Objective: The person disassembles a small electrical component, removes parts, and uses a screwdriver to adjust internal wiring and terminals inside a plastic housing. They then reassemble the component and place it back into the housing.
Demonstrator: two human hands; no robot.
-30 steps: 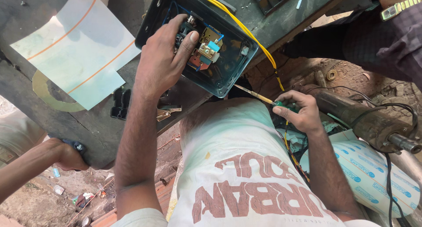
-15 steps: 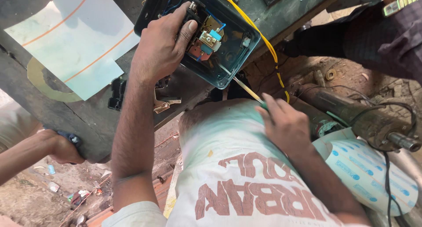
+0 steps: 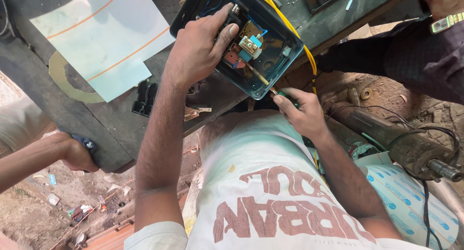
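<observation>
**Open switch box under hand, screwdriver at its lower edge**

Head view: The left hand (image 3: 200, 49) rests on the dark electrical box (image 3: 282, 68) at 12 o'clock, fingers curled and pressed on its inner parts, apparently to steady it. The right hand (image 3: 299, 112) pinches a screwdriver (image 3: 263, 80), its tip reaching the terminals. A yellow cable (image 3: 295, 32) leaves the box at 1 o'clock. The workbench (image 3: 96, 119) is dark, worn wood; a pale sheet (image 3: 96, 37) lies at 10 o'clock. Bare littered dirt lies below.

We had 1 view only, worn on our head, looking steeply down past our chest at the dark workbench (image 3: 72, 110) from close range, with the dirt ground (image 3: 58, 201) visible beyond its edge.
</observation>
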